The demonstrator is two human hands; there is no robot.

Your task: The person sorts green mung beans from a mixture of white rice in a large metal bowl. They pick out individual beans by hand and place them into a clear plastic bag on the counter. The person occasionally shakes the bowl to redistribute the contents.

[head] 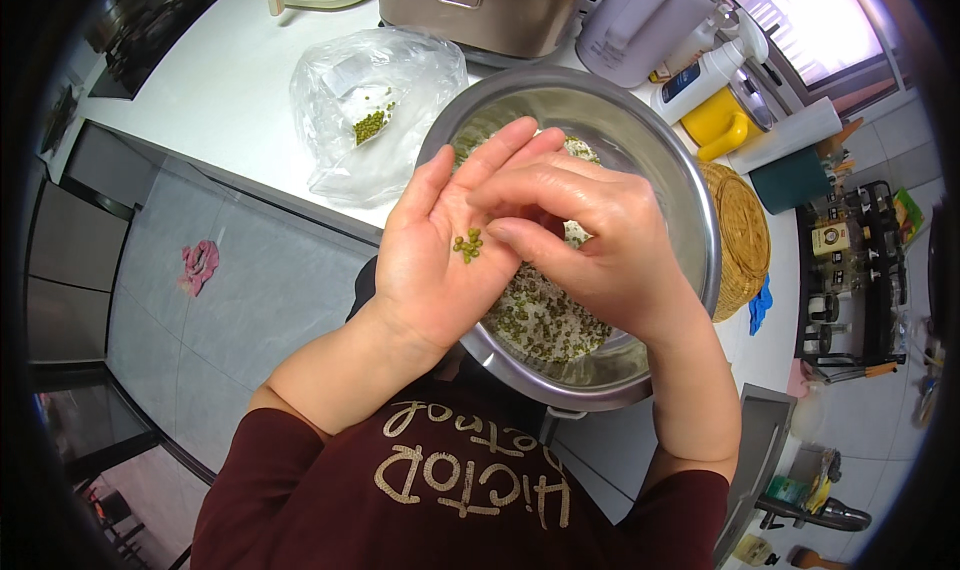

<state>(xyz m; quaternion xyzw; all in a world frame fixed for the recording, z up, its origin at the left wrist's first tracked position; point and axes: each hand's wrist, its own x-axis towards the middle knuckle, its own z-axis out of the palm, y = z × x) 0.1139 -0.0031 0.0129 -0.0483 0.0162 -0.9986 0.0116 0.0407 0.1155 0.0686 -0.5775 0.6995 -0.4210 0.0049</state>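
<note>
My left hand (442,262) is held palm up, with a small cluster of green mung beans (468,246) resting in its palm. Above that palm, my right hand (592,232) curls down with thumb and index finger bent near the beans. Whether anything is between its fingertips is hidden. Below both hands, a wide steel bowl (682,217) contains mung beans mixed with white grains, probably rice (551,318). Part of this mix is covered by my hands. Left of the bowl, a clear plastic bag (322,119) lies with more mung beans (370,126) in it.
Behind the bowl are a metallic appliance (480,14), a pale pitcher (637,29), a white spray bottle (697,78) and a yellow pot (727,116). A woven basket (739,240) stands close on the right. Spice racks (840,270) and a faucet (832,514) are farther right.
</note>
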